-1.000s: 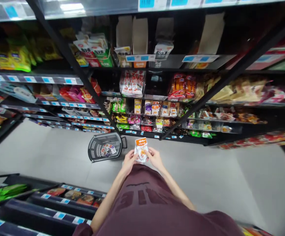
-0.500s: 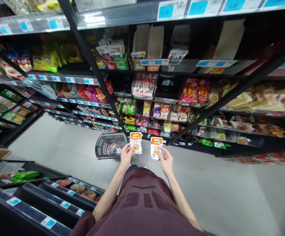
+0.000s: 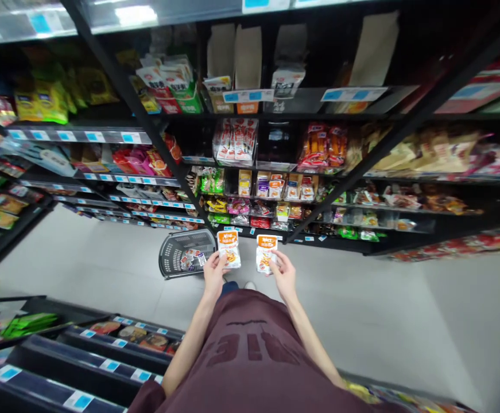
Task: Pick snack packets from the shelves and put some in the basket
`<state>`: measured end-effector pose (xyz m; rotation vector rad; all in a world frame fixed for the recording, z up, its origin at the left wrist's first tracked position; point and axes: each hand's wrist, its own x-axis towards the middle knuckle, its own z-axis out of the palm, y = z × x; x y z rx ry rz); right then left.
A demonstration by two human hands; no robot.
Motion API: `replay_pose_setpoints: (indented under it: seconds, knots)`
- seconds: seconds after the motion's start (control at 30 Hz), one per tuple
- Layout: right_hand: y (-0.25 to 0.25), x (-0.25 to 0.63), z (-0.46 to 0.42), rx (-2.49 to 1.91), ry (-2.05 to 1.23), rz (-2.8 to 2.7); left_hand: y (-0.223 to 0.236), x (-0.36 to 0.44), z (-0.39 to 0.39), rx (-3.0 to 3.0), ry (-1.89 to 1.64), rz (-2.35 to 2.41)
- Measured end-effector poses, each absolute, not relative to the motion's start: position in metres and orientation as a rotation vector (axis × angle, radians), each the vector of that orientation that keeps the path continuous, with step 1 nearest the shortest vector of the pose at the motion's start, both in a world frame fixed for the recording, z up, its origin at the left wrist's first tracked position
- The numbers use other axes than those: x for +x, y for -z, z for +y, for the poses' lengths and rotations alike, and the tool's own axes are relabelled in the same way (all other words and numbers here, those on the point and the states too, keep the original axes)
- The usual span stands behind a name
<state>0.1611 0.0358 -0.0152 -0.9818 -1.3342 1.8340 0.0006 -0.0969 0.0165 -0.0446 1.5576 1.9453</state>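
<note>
My left hand (image 3: pixel 214 275) is closed on the lower left edge of an orange-and-white snack packet (image 3: pixel 229 250), its printed front turned up to me. A second snack packet (image 3: pixel 267 253) of like colours is pinched along its lower right edge by my right hand (image 3: pixel 284 272). The two packets are held side by side with a gap between them, above the floor. Just left of my left hand, a dark grey shopping basket (image 3: pixel 166 256) stands on the floor with several small packets (image 3: pixel 193 260) lying in it.
Black shelves (image 3: pixel 348 198) of bagged snacks rise in front of me. Slanted black uprights (image 3: pixel 116 80) divide them. Behind me on the left stands another shelf unit (image 3: pixel 38 350) with price tags. Grey floor (image 3: pixel 353 298) stretches right. My shoe (image 3: pixel 250 285) shows below the packets.
The whole view has shifted, so the shelves and basket sit further left. The right packet has come more upright and level with the left one. Both hands keep their hold.
</note>
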Motion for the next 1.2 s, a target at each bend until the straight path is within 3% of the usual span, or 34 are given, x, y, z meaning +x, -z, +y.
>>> replay_pose_setpoints:
  seconds: [0.57, 0.9, 1.2]
  knots:
    - [0.014, 0.163, 0.036, -0.919, -1.896, -1.311, -0.001, 0.047, -0.091, 0.127, -1.705, 1.493]
    - [0.004, 0.160, 0.038, -0.961, -1.772, -1.519, -0.002, 0.043, -0.084, 0.230, -1.598, 1.551]
    - [0.007, 0.151, 0.034, -0.950, -1.950, -1.478, -0.009, 0.041, -0.081, 0.344, -1.578, 1.529]
